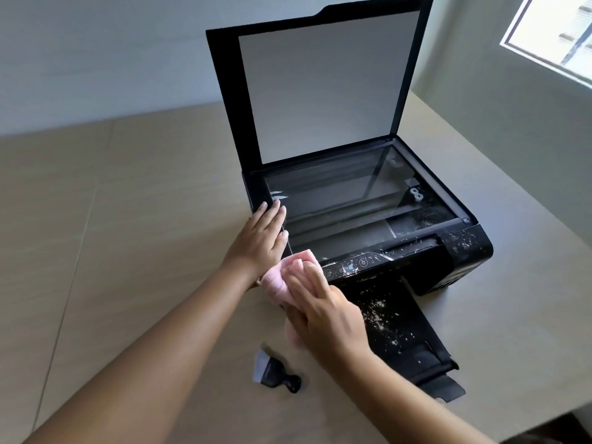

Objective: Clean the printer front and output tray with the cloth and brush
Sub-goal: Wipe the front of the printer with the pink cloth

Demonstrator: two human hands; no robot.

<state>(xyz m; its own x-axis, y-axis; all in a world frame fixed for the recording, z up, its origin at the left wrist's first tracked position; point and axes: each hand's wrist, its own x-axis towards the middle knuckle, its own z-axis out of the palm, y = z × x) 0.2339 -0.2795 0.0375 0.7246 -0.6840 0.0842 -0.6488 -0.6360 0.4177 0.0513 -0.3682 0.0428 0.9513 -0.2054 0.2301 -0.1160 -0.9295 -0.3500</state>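
A black printer point(455, 216) stands on the table with its scanner lid point(320, 84) raised. Its front panel point(352, 267) and the extended output tray point(400, 328) are speckled with pale crumbs and dust. My right hand point(326, 312) presses a pink cloth point(282, 277) against the printer's front left corner. My left hand point(259, 238) lies flat on the printer's left top edge, fingers together, holding nothing. A small brush point(272, 370) with a black handle and pale bristles lies on the table near me, left of the tray.
The beige table point(128, 219) reaches a grey wall behind the printer. A window point(554, 33) is at the upper right. The table's near right edge point(544, 421) runs just past the tray's end.
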